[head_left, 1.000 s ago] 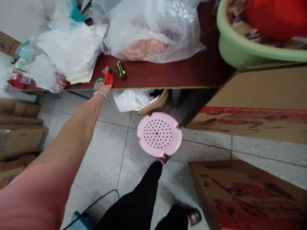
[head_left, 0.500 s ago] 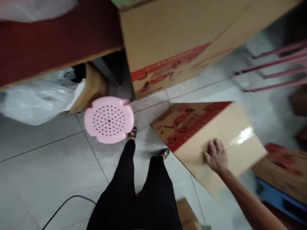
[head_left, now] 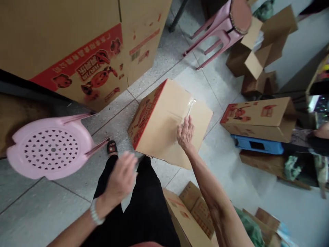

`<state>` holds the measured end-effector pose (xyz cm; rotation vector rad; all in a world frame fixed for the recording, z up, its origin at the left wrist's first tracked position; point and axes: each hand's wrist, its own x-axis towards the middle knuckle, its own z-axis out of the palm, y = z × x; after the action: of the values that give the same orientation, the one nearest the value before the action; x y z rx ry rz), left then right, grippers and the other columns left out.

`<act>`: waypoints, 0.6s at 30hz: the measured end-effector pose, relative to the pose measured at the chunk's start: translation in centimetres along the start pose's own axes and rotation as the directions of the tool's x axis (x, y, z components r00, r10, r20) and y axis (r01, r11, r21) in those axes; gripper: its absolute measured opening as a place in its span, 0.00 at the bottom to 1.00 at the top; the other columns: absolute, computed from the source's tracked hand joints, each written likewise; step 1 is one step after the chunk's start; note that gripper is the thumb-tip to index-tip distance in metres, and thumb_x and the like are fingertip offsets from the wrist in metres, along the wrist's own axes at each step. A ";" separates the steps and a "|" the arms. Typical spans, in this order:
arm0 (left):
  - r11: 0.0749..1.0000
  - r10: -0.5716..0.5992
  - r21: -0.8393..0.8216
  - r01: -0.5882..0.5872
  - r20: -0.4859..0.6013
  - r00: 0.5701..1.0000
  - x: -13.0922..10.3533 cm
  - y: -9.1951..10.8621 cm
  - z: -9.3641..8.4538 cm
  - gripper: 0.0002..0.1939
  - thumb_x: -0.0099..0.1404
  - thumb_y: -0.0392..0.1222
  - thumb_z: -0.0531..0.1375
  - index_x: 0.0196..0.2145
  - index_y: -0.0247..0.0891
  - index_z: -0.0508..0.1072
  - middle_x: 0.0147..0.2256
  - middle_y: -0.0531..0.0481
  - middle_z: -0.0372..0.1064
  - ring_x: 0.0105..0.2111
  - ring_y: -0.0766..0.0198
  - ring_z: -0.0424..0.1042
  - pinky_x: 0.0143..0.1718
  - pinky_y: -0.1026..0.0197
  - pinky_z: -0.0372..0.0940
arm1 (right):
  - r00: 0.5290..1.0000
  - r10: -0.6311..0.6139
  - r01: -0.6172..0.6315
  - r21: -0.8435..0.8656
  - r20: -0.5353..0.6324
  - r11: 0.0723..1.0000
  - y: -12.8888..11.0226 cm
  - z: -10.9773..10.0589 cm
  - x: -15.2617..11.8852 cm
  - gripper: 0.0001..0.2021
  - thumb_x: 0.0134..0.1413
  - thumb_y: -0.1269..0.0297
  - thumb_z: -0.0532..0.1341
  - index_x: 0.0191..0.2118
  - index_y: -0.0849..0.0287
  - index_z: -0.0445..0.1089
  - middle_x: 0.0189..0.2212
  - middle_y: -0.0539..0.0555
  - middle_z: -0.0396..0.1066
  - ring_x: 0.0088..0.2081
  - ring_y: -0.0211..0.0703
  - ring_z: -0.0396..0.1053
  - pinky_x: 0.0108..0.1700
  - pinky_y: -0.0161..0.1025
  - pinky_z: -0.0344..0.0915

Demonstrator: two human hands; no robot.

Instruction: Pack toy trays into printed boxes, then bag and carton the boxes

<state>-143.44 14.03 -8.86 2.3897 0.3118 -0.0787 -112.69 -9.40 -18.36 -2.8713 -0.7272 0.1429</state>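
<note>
A cardboard carton point(head_left: 164, 120) with a red printed band stands on the floor in front of my feet, clear tape across its top. My right hand point(head_left: 186, 133) lies on that top face near the tape, fingers stretched out and gripping nothing. My left hand point(head_left: 120, 178), with a pale bracelet point(head_left: 95, 212) at the wrist, hangs in the air above my legs, left of the carton. Motion smears its fingers, so whether they hold anything is unclear.
A pink plastic stool point(head_left: 52, 149) stands at the left, below a large printed carton point(head_left: 95, 68). Another pink stool point(head_left: 226, 24) and open boxes point(head_left: 267, 44) are at the upper right. A carton on its side point(head_left: 257, 115) rests on a blue stool point(head_left: 259, 144). More boxes point(head_left: 185, 219) sit beside my leg.
My left hand has come into view from below. My right hand still rests on the carton, nearer the tape. The view has shifted and turned, showing more of the room's right side.
</note>
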 end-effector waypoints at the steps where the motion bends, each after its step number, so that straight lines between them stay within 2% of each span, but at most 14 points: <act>1: 0.996 0.090 0.017 -0.090 0.036 0.995 1.2 2.2 2.6 0.38 0.74 0.43 0.57 0.77 0.52 0.49 0.72 0.46 0.59 0.75 0.51 0.51 0.75 0.40 0.55 | 0.999 0.037 -0.037 -0.011 -0.005 0.999 1.2 -0.1 0.9 0.33 0.72 0.55 0.44 0.74 0.71 0.50 0.76 0.76 0.46 0.77 0.64 0.43 0.72 0.68 0.49; 2: 0.986 0.159 0.038 -0.162 0.088 0.983 2.6 4.3 5.3 0.38 0.74 0.42 0.55 0.78 0.46 0.48 0.74 0.44 0.54 0.76 0.50 0.48 0.76 0.39 0.52 | 0.998 0.062 -0.062 -0.022 0.006 0.998 2.4 -0.2 1.9 0.34 0.72 0.54 0.45 0.74 0.72 0.50 0.76 0.76 0.46 0.77 0.66 0.43 0.72 0.70 0.47; 4: 0.973 0.188 0.095 -0.212 0.216 0.958 5.6 7.5 10.4 0.36 0.76 0.45 0.54 0.77 0.37 0.51 0.76 0.40 0.45 0.77 0.43 0.43 0.76 0.33 0.46 | 0.996 0.071 -0.070 -0.034 0.047 0.997 4.6 0.0 4.0 0.36 0.72 0.51 0.46 0.74 0.73 0.50 0.76 0.76 0.45 0.77 0.68 0.42 0.72 0.72 0.44; 6: 0.973 0.130 0.147 -0.176 0.276 0.952 8.0 8.9 14.3 0.37 0.75 0.49 0.55 0.76 0.37 0.53 0.76 0.39 0.42 0.77 0.39 0.41 0.75 0.27 0.42 | 0.996 0.030 -0.028 -0.021 0.079 0.999 6.0 0.4 5.9 0.38 0.72 0.47 0.46 0.76 0.72 0.47 0.77 0.74 0.45 0.77 0.67 0.41 0.72 0.73 0.41; 7: 0.973 0.103 0.171 -0.157 0.287 0.952 8.7 9.0 15.5 0.37 0.75 0.50 0.56 0.77 0.39 0.52 0.76 0.40 0.42 0.77 0.38 0.40 0.75 0.25 0.40 | 0.996 -0.003 0.004 -0.005 0.085 1.000 6.5 0.7 6.8 0.39 0.72 0.46 0.45 0.76 0.71 0.46 0.77 0.73 0.44 0.78 0.66 0.40 0.73 0.73 0.40; 9: 0.968 0.066 0.215 -0.131 0.286 0.956 9.1 8.5 16.7 0.38 0.75 0.50 0.56 0.77 0.44 0.50 0.76 0.43 0.42 0.77 0.39 0.38 0.74 0.24 0.34 | 0.994 -0.076 0.073 0.038 0.079 0.997 7.0 1.3 8.5 0.41 0.72 0.42 0.44 0.77 0.69 0.44 0.78 0.71 0.42 0.78 0.65 0.37 0.73 0.74 0.37; 13: 0.955 0.027 0.279 -0.105 0.269 0.963 8.2 7.5 16.5 0.37 0.75 0.51 0.55 0.77 0.48 0.50 0.76 0.46 0.42 0.77 0.40 0.36 0.74 0.26 0.25 | 0.987 -0.146 0.137 0.125 0.067 0.983 7.2 1.3 12.0 0.42 0.73 0.39 0.42 0.77 0.68 0.42 0.78 0.70 0.40 0.78 0.67 0.35 0.72 0.76 0.33; 16: 0.944 0.014 0.315 -0.101 0.267 0.964 7.8 7.3 16.4 0.37 0.75 0.52 0.56 0.77 0.46 0.53 0.76 0.45 0.43 0.77 0.38 0.38 0.74 0.27 0.21 | 0.983 -0.117 0.097 0.140 0.140 0.985 6.8 0.3 14.7 0.40 0.76 0.42 0.38 0.77 0.71 0.42 0.76 0.73 0.45 0.77 0.68 0.41 0.72 0.76 0.32; 18: 0.939 0.007 0.331 -0.095 0.257 0.966 7.8 7.3 16.5 0.36 0.75 0.54 0.56 0.76 0.45 0.55 0.76 0.44 0.44 0.77 0.37 0.39 0.73 0.27 0.20 | 0.980 -0.085 0.058 0.147 0.180 0.987 6.5 -0.3 16.3 0.39 0.77 0.43 0.36 0.75 0.74 0.47 0.73 0.75 0.53 0.74 0.69 0.49 0.71 0.77 0.35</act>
<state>-133.63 -0.62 -17.47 2.6897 0.1203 -0.4435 -95.36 -7.27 -20.12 -2.7174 -0.8174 0.4393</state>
